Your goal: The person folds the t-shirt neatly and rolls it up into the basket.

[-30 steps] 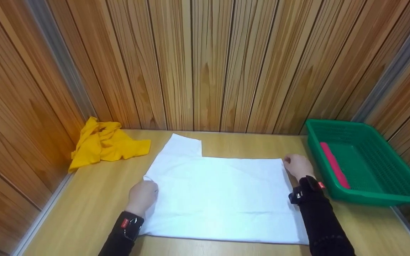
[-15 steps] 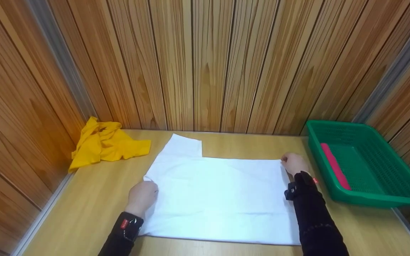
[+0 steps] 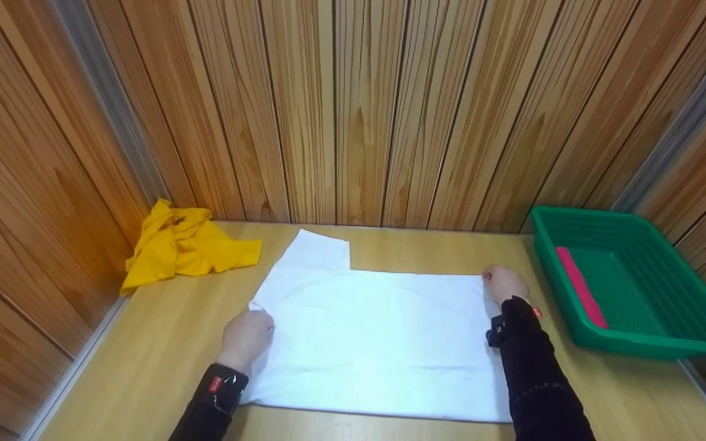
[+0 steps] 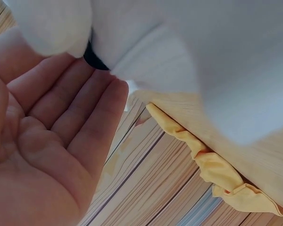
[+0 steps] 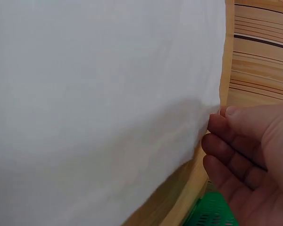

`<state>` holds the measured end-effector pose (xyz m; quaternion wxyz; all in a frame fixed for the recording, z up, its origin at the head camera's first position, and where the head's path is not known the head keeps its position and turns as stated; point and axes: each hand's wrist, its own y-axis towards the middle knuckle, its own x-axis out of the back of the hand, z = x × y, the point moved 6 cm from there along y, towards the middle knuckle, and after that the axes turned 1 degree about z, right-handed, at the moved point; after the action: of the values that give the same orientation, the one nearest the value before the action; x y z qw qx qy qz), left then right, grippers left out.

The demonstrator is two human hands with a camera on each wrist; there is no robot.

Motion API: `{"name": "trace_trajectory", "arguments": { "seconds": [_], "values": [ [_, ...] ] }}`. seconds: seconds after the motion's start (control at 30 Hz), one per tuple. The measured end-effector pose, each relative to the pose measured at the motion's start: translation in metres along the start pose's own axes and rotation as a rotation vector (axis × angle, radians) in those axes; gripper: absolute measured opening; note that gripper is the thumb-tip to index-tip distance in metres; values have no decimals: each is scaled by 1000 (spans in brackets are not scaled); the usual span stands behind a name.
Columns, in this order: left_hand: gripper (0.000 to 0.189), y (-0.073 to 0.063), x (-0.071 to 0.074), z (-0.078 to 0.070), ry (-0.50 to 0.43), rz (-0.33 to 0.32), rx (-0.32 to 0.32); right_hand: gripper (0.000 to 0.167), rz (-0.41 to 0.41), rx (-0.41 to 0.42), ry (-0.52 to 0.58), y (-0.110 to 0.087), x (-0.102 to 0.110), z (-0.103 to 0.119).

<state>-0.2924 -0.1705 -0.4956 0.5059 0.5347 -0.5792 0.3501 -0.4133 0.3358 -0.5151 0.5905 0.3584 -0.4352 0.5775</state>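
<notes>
Yellow cloth (image 3: 190, 248), one piece: we find it crumpled to the left of the white cloth (image 3: 383, 337), apart from it, in the corner where two wood-panelled walls (image 3: 365, 110) meet.

Left sleeve (image 3: 203, 419), black, with a black wristband (image 3: 230, 389) bearing a red tag: near the white cloth's near left corner.

Left hand (image 3: 246, 340): at the white cloth's left edge. It seems to us to pinch the fabric between thumb and forefinger, though folds hide the fingertips from the left wrist camera; the other fingers extend past the grip.

White cloth, one piece: we list it as spread on the wooden table (image 3: 144, 367), with light creases, a squared flap jutting from its far edge at the left end, and both hands on it.

Right hand (image 3: 505, 285): at the white cloth's far right corner, which we see nipped between thumb and forefinger, the remaining fingers bent below.

Right sleeve (image 3: 546, 386), black, also banded at the wrist: along the white cloth's right edge.

Long pink item (image 3: 581, 288): to the right of the white cloth, lying inside the green basket (image 3: 653, 349) along its left wall.

Green basket, perforated: we place it right of the white cloth, apart from it.
</notes>
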Motion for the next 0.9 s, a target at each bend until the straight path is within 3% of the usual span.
{"name": "trace_trajectory", "arguments": {
  "seconds": [0.23,0.47,0.63,0.9],
  "values": [
    [16,1,-1,1,-16,24,35,24,13,11,-66,3,-5,-1],
    [13,-3,2,-2,3,-28,-10,16,27,-23,-87,3,-9,-3],
    [14,0,-1,-1,-7,5,17,15,1,-26,-123,-2,-9,-1],
    [16,0,0,1,-25,19,36,17,-27,21,-49,-5,4,10]
  ]
}}
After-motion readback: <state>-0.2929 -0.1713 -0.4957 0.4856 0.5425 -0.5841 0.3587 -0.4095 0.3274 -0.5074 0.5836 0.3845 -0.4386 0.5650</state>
